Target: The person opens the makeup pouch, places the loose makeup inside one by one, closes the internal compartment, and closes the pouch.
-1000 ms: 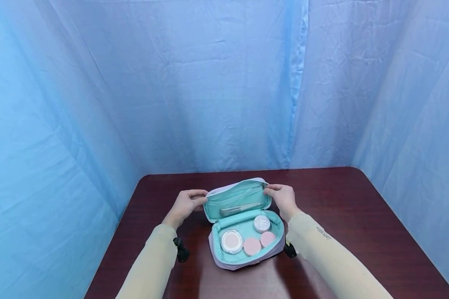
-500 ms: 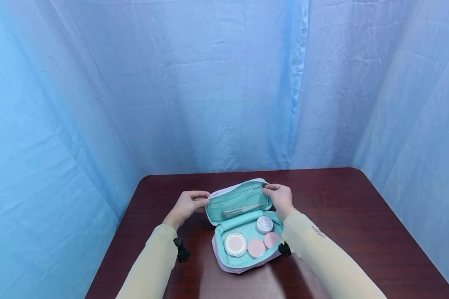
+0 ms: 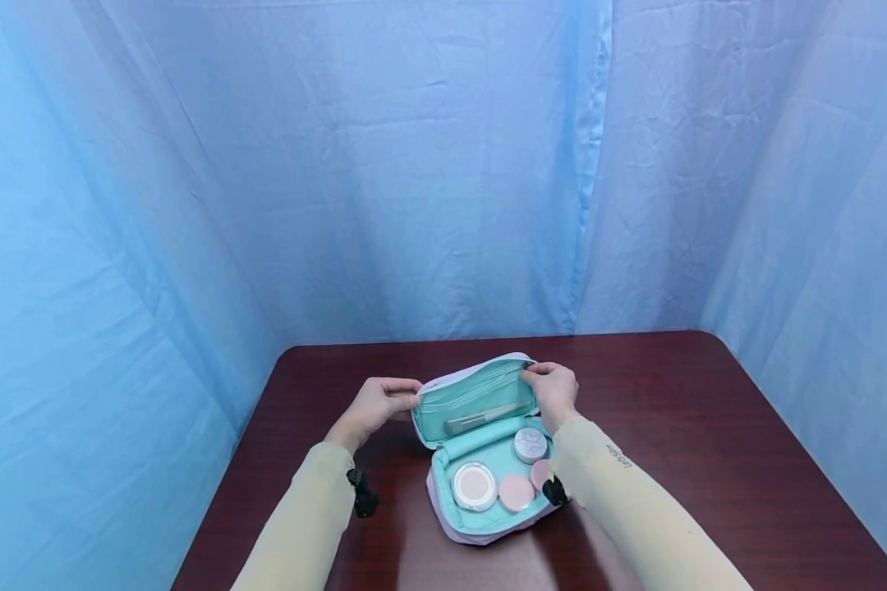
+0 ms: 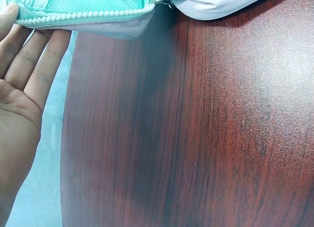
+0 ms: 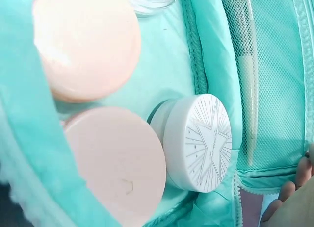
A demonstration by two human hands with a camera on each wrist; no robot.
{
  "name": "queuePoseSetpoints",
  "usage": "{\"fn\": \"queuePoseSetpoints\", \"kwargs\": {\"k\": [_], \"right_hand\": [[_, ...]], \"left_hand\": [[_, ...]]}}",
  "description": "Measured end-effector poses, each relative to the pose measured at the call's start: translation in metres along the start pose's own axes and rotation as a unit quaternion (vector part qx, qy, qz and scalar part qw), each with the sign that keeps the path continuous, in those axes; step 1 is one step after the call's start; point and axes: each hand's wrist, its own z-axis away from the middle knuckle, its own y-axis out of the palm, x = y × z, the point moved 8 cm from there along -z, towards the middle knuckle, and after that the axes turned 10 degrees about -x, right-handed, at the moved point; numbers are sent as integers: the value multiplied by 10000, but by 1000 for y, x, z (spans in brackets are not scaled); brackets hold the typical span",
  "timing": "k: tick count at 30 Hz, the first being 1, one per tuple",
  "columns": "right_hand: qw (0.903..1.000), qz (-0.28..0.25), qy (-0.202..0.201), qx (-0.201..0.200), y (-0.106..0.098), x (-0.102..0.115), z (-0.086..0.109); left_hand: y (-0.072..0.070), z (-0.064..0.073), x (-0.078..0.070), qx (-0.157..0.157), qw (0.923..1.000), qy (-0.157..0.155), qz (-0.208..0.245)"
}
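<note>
A lilac makeup bag (image 3: 451,529) with a mint lining lies unzipped on the table, its lid (image 3: 467,400) raised. My left hand (image 3: 369,409) pinches the lid's left corner; in the left wrist view its thumb is above the zipper edge and its fingers (image 4: 41,72) underneath. My right hand (image 3: 556,392) grips the lid's right corner. Inside sit a white-rimmed round compact (image 3: 475,486), two pink-lidded round jars (image 3: 516,492) and a white jar with a star-patterned lid (image 5: 208,143). A slim brush (image 5: 249,89) rests behind the lid's mesh pocket.
The dark red-brown wooden table (image 3: 680,443) extends around the bag on all sides. Blue curtains (image 3: 443,180) hang behind it and along both sides. Each wrist carries a small black camera; the right one (image 3: 554,491) overlaps the bag's right side in the head view.
The bag has slid a little to the right and toward the person, its contents with it. My left hand has shifted slightly right, still holding the lid; the right hand has hardly moved.
</note>
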Motion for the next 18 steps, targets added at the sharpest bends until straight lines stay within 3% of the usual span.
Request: {"fn": "queuePoseSetpoints", "kwargs": {"k": [11,18], "right_hand": [[9988,395,-122,-252,0,-2,-2],[9985,486,-186,-184,2,-1,-2]], "left_hand": [[3,3,-1,44,10000,55,-60],[3,3,-1,63,10000,19,-20]]}}
